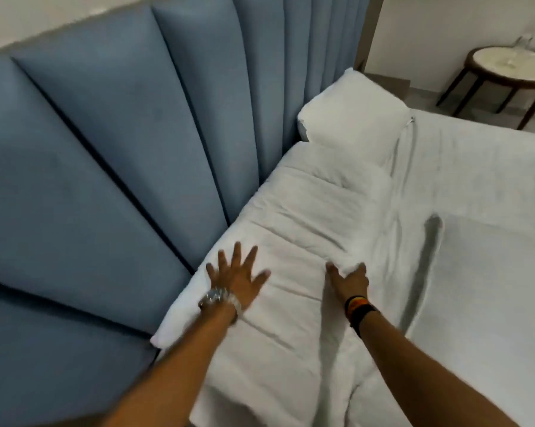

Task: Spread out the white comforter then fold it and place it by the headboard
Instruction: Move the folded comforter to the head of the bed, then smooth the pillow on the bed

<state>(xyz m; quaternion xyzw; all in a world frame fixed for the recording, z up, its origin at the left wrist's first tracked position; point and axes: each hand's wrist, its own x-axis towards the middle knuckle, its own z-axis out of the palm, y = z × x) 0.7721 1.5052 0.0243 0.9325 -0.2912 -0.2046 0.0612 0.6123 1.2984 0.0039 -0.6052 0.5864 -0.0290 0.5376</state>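
Observation:
The white comforter (315,211) lies folded in a long band on the bed, right against the blue padded headboard (106,155). My left hand (235,277), with a watch on the wrist, rests flat on the comforter with fingers spread, close to the headboard. My right hand (349,280), wristbands on the wrist, lies on the band's outer side with its fingers curled into a ridge of the fabric. Whether those fingers pinch the fabric or just press on it is hidden.
A white pillow (352,115) leans on the headboard at the far end of the comforter. The white bed sheet (482,241) stretches to the right. A round dark-legged side table (512,66) stands on the floor beyond the bed.

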